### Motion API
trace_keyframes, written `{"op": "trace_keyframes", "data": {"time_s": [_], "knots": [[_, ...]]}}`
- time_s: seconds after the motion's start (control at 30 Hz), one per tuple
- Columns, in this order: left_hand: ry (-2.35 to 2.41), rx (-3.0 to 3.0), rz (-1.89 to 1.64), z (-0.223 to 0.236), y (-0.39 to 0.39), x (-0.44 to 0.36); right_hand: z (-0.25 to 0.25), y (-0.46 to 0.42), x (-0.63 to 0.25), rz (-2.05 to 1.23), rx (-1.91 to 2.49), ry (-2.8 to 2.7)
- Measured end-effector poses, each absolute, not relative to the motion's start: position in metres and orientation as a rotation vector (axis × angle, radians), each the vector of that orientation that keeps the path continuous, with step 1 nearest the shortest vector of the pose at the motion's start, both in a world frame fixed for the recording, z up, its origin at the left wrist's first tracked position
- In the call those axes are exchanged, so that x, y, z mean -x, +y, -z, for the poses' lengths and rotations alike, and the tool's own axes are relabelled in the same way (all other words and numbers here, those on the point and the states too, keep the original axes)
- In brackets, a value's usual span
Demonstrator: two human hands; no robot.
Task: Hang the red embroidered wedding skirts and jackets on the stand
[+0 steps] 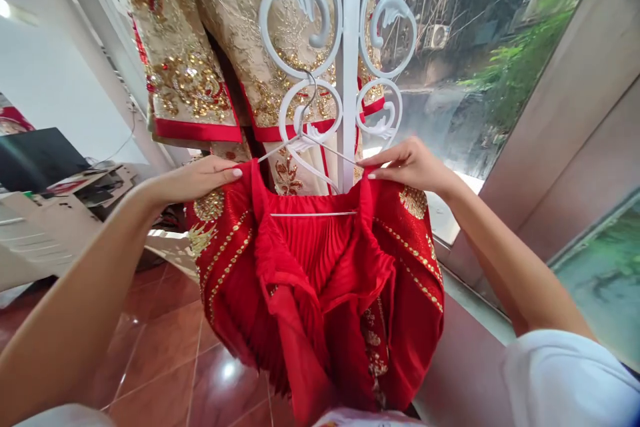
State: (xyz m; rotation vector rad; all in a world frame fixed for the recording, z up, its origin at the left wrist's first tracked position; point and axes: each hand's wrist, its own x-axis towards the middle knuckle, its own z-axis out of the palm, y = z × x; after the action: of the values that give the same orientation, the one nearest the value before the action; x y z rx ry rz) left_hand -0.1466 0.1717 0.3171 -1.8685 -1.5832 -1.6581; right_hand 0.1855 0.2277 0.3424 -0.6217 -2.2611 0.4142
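A red pleated garment with gold trim (310, 227) hangs on a thin wire hanger (314, 214), whose hook (314, 97) reaches up by the scrolls of a white metal rack (349, 80). My left hand (203, 177) grips the garment's left shoulder, thumb on top of the cloth. At the right shoulder, my right hand (407, 163) pinches the fabric beside the hanger's end. Both hands hold the garment spread wide at about the same height. Whether the hook rests on the rack is hard to tell. The garment's lower part runs down toward my body.
Cream garments with gold sequins and red hems (195, 80) hang behind the rack. A large window (440, 73) is on the right. At the left, a dark monitor (43, 157) stands on a cluttered white desk (30, 233). Reddish tiles (160, 347) cover the floor.
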Motion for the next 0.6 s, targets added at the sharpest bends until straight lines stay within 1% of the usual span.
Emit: {"op": "trace_keyframes", "data": {"time_s": [0.13,0.2,0.23,0.3,0.37,0.4,0.5,0.6], "knots": [[-1.694,1.871,1.643,-0.321,0.172,0.158,-0.34,0.228,-0.177,-0.199,0.625,-2.149],[-1.891,1.976,1.517,-0.334,0.177,0.164,-0.348,0.232,-0.173,-0.121,0.62,-2.039],[-2.035,2.087,1.387,-0.341,0.18,0.167,-0.352,0.236,-0.172,-0.099,0.619,-1.998],[-2.263,2.358,1.018,-0.352,0.187,0.172,-0.361,0.245,-0.17,-0.112,0.62,-2.037],[-2.249,2.591,0.691,-0.357,0.191,0.175,-0.366,0.251,-0.171,-0.169,0.637,-2.218],[-2.155,2.637,0.623,-0.356,0.191,0.176,-0.365,0.251,-0.175,-0.18,0.655,-2.298],[-1.842,2.448,0.73,-0.343,0.179,0.176,-0.351,0.239,-0.195,-0.141,0.754,-2.277],[-1.635,2.067,1.018,-0.321,0.155,0.169,-0.319,0.214,-0.221,-0.178,0.891,-2.022]]}}
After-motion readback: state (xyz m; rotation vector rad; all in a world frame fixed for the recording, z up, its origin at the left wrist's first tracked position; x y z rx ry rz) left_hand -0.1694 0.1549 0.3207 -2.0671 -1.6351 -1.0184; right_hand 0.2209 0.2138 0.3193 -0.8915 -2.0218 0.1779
